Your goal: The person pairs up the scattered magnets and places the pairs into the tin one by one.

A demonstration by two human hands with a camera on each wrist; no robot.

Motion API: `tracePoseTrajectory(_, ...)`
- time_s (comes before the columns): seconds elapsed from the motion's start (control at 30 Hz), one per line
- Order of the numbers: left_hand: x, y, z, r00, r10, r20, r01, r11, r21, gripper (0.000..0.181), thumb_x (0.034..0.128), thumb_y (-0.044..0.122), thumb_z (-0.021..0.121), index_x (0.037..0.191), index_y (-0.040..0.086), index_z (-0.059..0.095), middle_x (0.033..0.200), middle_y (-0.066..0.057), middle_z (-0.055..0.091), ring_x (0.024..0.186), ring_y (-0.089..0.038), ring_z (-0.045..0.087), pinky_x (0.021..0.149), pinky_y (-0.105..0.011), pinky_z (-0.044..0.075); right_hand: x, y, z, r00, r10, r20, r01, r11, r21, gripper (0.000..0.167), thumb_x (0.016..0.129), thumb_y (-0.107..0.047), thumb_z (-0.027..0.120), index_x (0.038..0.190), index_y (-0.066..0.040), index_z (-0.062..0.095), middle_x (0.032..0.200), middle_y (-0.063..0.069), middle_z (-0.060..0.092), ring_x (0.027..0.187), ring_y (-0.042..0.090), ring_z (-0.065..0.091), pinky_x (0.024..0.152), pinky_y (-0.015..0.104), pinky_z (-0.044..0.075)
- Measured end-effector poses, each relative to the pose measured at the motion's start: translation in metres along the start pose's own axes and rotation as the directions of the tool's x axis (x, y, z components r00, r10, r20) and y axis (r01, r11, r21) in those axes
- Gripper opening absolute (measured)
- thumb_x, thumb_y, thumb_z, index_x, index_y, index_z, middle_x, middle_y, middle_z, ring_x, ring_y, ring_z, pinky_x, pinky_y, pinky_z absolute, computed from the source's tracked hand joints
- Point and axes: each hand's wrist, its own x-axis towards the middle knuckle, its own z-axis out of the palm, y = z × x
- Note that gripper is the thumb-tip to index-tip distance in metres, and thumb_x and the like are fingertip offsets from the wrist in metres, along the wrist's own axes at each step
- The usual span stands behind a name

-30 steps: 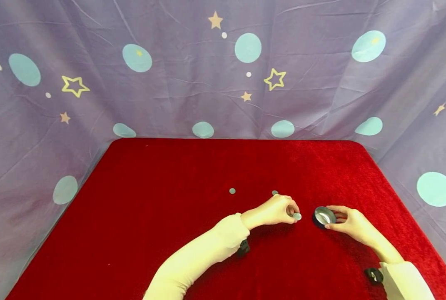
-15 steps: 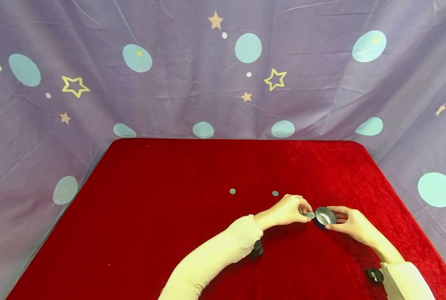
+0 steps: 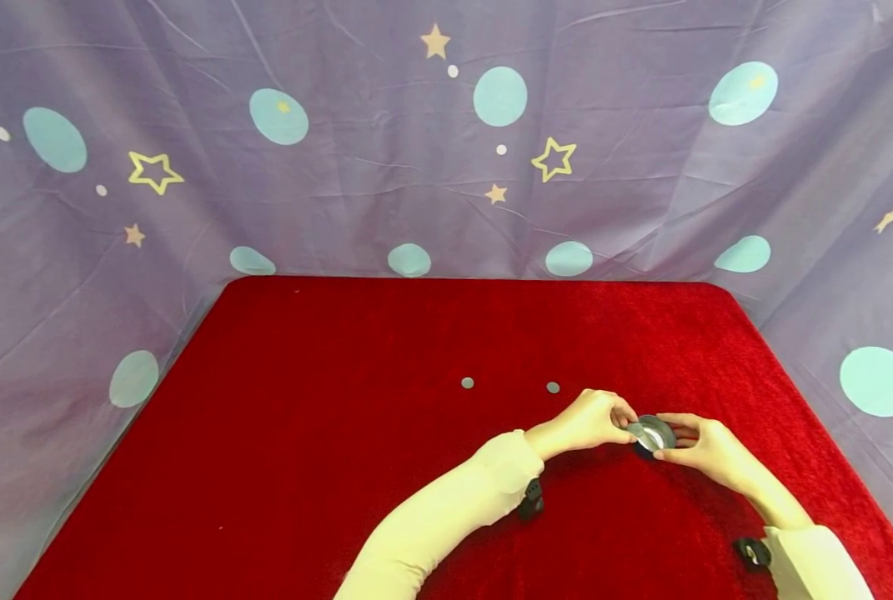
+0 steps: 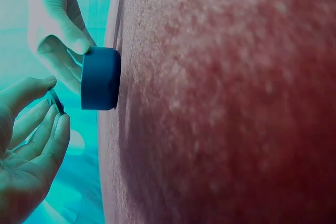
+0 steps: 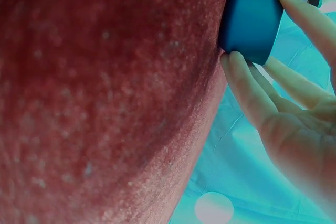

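Note:
My left hand (image 3: 592,419) pinches a thin silver-grey coin (image 4: 56,101) between thumb and fingers. In the head view this coin overlaps the left rim of a short, round, dark container (image 3: 668,433), open at the top and shiny inside. The left wrist view shows the coin apart from the container's wall (image 4: 100,80), near its open side. My right hand (image 3: 704,447) grips the container from the right, thumb on one side and fingers on the other, with its base on the red cloth. What lies inside the container cannot be made out.
Two more coins lie flat on the red cloth, one farther left (image 3: 467,383) and another coin (image 3: 554,387) just beyond my left wrist. A patterned purple curtain (image 3: 371,167) surrounds the back and sides of the table (image 3: 326,375).
My left hand has moved right with the coin, from a gap left of the container to over its rim. The right hand and container stay in place.

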Motion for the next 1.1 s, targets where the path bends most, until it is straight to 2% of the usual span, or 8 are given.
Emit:
tracePoseTrajectory(0.33, 0.006, 0.004, 0.01, 0.999, -0.037, -0.017, 0.036, 0.998, -0.044, 0.019, 0.0723, 0.016, 0.073, 0.089, 0.009, 0.069, 0.076, 0.006, 0.066, 0.064, 0.008, 0.052, 0.059, -0.002, 0.036, 0.0, -0.001, -0.001, 1.0, 0.017, 0.01, -0.017, 1.0, -0.002, 0.058, 0.073, -0.013, 0.071, 0.115, 0.018, 0.045, 0.104, 0.028, 0.056, 0.086, 0.029, 0.061, 0.067, 0.026, 0.05)
tracePoseTrajectory(0.6, 0.009, 0.007, 0.014, 0.994, -0.096, -0.045, 0.093, 0.994, -0.053, 0.02, 0.0731, 0.021, 0.072, 0.09, 0.011, 0.07, 0.075, 0.009, 0.066, 0.063, 0.009, 0.052, 0.059, -0.002, 0.035, -0.001, 0.001, 0.0, 1.0, 0.022, 0.004, -0.022, 1.0, -0.006, 0.058, 0.073, -0.015, 0.071, 0.115, 0.017, 0.046, 0.104, 0.026, 0.057, 0.086, 0.026, 0.061, 0.068, 0.025, 0.05)
tracePoseTrajectory(0.83, 0.012, 0.009, 0.018, 0.989, -0.137, -0.06, 0.133, 0.989, -0.064, 0.019, 0.0738, 0.022, 0.071, 0.09, 0.013, 0.07, 0.076, 0.009, 0.067, 0.066, 0.008, 0.053, 0.066, -0.004, 0.034, -0.001, 0.0, 0.001, 1.0, 0.019, -0.003, -0.019, 1.0, -0.012, 0.059, 0.073, -0.014, 0.072, 0.115, 0.017, 0.046, 0.105, 0.027, 0.056, 0.086, 0.023, 0.062, 0.067, 0.024, 0.05)
tracePoseTrajectory(1.1, 0.013, 0.01, 0.021, 0.981, -0.181, -0.074, 0.173, 0.98, -0.099, 0.018, 0.073, 0.022, 0.072, 0.089, 0.013, 0.07, 0.075, 0.01, 0.066, 0.066, 0.007, 0.053, 0.065, -0.005, 0.035, -0.001, 0.0, 0.001, 1.0, -0.001, -0.018, 0.001, 1.0, -0.027, 0.057, 0.073, -0.015, 0.072, 0.114, 0.016, 0.047, 0.103, 0.024, 0.058, 0.084, 0.02, 0.062, 0.066, 0.023, 0.05)
